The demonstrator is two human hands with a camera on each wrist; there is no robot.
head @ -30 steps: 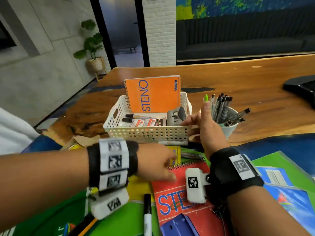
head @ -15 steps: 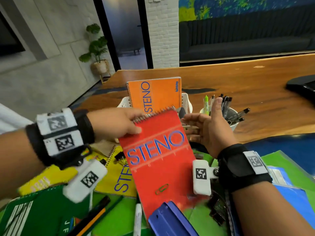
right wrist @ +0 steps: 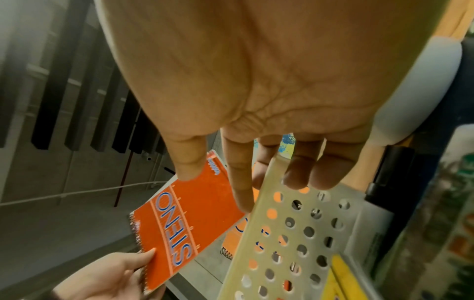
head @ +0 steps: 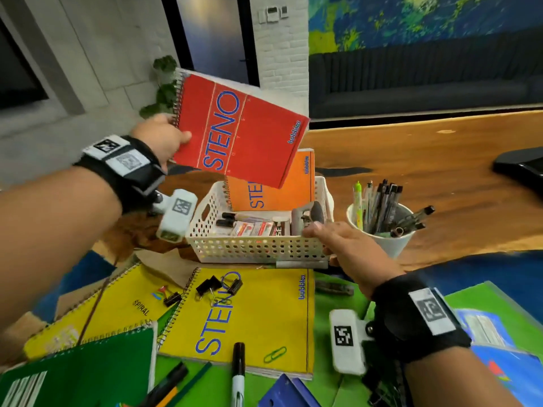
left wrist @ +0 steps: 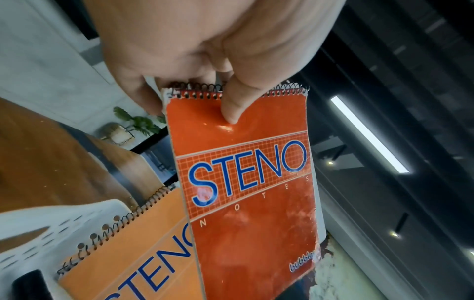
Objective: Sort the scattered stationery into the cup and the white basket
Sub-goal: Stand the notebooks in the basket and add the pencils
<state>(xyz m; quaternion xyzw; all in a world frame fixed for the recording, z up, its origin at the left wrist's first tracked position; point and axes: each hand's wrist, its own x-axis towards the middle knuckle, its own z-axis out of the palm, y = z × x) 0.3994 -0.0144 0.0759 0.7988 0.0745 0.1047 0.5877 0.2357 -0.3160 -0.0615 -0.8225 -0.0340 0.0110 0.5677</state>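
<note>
Left hand pinches red steno notebook at its spiral edge, tilted above white basket. Right hand, fingers spread, touches the basket's near right corner.

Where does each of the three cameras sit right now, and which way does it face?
Head: worn on the head, facing forward and down at the white basket and cup; both forearms, left hand and right hand show.
Left wrist: looks along the hand at the red notebook it pinches; thumb and palm show.
Right wrist: looks along the open palm to the basket rim; fingers show.
Shared: all three see the red notebook and the basket.
</note>
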